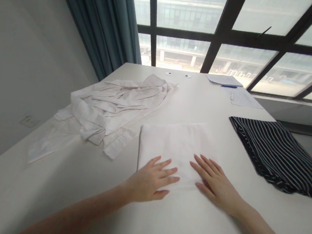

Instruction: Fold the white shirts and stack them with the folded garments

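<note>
A white cloth [174, 141], folded into a flat rectangle, lies on the white table in front of me. My left hand [152, 179] rests on its near left part, palm down with the fingers spread. On the near right part lies my right hand [213, 181], also flat, its fingers stretched out and the thumb apart. Neither hand grips anything. Left of the folded cloth is a crumpled white shirt [113, 105], its sleeve end pointing toward my left hand.
A black striped garment [276, 150] hangs partly over the table's right edge. At the far right are papers [223, 80] with a blue pen [229, 86]. A clear plastic bag [49, 140] lies at left. Beyond the table [190, 223] are a curtain [106, 24] and windows.
</note>
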`<state>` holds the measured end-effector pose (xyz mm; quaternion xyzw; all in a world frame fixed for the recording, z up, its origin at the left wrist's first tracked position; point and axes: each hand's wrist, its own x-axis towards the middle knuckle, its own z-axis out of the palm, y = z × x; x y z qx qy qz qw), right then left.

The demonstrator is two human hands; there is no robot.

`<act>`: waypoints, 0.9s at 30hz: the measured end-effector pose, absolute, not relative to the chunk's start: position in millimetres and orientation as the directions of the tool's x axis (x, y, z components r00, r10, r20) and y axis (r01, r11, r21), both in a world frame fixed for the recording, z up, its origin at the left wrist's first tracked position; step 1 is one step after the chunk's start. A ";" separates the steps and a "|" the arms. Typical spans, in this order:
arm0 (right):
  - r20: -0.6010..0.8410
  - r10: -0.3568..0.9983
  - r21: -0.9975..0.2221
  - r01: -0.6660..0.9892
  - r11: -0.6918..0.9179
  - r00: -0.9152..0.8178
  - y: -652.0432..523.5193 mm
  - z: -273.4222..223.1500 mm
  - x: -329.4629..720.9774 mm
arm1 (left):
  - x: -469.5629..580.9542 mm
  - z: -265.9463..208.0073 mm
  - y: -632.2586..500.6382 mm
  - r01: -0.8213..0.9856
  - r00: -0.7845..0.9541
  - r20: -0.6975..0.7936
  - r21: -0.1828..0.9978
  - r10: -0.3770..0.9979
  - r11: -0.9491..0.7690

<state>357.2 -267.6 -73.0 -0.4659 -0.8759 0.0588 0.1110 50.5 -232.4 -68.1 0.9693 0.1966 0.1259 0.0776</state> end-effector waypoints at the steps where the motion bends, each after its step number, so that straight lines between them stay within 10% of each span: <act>1: 0.138 0.821 -0.239 0.786 0.570 -0.554 -267.8 -71.7 359.4 | 50.7 -71.2 -233.7 0.361 0.883 0.247 0.189 0.400 -0.913; 13: 0.236 0.809 -0.478 0.661 0.578 -0.538 -271.6 -71.3 362.6 | 52.5 -81.8 -236.3 0.260 0.825 0.501 0.078 0.263 -0.963; 27: 0.050 0.862 -0.713 0.587 0.385 -0.504 -265.6 -59.9 376.8 | 44.5 -66.3 -229.2 0.225 0.917 0.211 0.426 0.338 -0.876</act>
